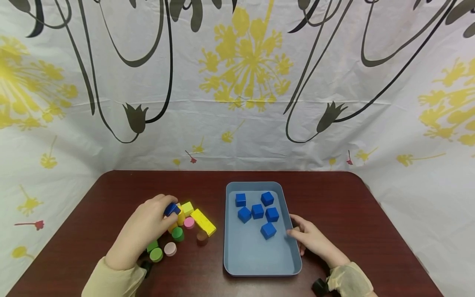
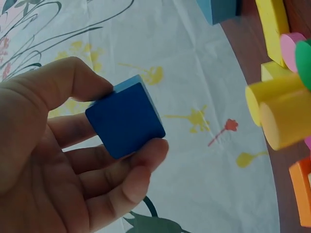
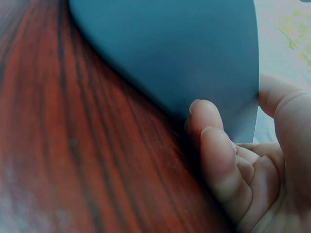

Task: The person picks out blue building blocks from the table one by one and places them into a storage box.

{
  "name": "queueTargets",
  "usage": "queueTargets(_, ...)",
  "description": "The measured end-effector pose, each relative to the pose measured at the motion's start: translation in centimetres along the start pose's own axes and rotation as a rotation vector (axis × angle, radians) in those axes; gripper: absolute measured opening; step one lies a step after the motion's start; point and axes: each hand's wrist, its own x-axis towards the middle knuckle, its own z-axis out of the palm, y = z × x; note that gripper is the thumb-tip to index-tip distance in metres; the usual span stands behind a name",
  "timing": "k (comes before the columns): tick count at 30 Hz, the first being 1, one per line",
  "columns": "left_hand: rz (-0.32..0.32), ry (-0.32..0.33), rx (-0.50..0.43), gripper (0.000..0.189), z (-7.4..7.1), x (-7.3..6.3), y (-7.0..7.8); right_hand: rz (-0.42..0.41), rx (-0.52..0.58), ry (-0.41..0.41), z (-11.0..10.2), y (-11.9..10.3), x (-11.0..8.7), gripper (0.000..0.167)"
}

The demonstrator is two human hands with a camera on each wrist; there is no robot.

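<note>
My left hand [image 1: 150,218] pinches a blue cube [image 2: 127,119] between thumb and fingers, above a pile of coloured blocks at the left. Around it lie a long yellow block [image 1: 203,222], a pink cylinder [image 1: 189,223], green cylinders [image 1: 177,234] and a brown one [image 1: 202,238]. On the table's middle stands a grey-blue tray [image 1: 259,264] with several blue cubes [image 1: 257,211] inside. My right hand [image 1: 311,237] grips the tray's right side, thumb at the rim, fingers against the outer wall [image 3: 165,58].
The dark red-brown table [image 1: 352,214] has rounded far corners. Behind it hangs a pale cloth [image 1: 230,136] with yellow flowers and grey stems. A pale pink cylinder [image 1: 170,249] and a light green cylinder [image 1: 156,255] lie at the pile's near side.
</note>
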Motion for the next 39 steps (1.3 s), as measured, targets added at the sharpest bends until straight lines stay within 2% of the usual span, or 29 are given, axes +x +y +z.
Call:
queueTargets(9, 0.050, 0.011, -0.036, 0.025, 0.4, 0.8, 2.0, 0.001, 0.006, -0.006, 0.0, 0.0, 0.0, 0.066)
queueTargets(13, 0.050, -0.009, -0.061, 0.029, 0.8, 1.1, 2.8, 0.001, 0.004, -0.007, 0.0, 0.0, -0.1, 0.066)
queueTargets(21, 0.116, -0.009, -0.088, 0.029, 1.7, 1.8, 4.2, 0.008, 0.014, -0.010, -0.1, 0.0, -0.1, 0.066)
queueTargets(30, 0.093, -0.034, -0.108, 0.030, 2.7, 2.5, 5.9, 0.009, 0.025, -0.015, -0.1, 0.0, 0.0, 0.067)
queueTargets(36, 0.169, -0.013, -0.110, 0.029, 3.5, 3.0, 6.7, 0.012, 0.019, -0.016, -0.1, 0.0, 0.0, 0.066)
queueTargets(39, 0.193, -0.028, -0.119, 0.028, 3.8, 3.2, 7.1, 0.011, 0.025, -0.016, -0.1, 0.1, 0.1, 0.066)
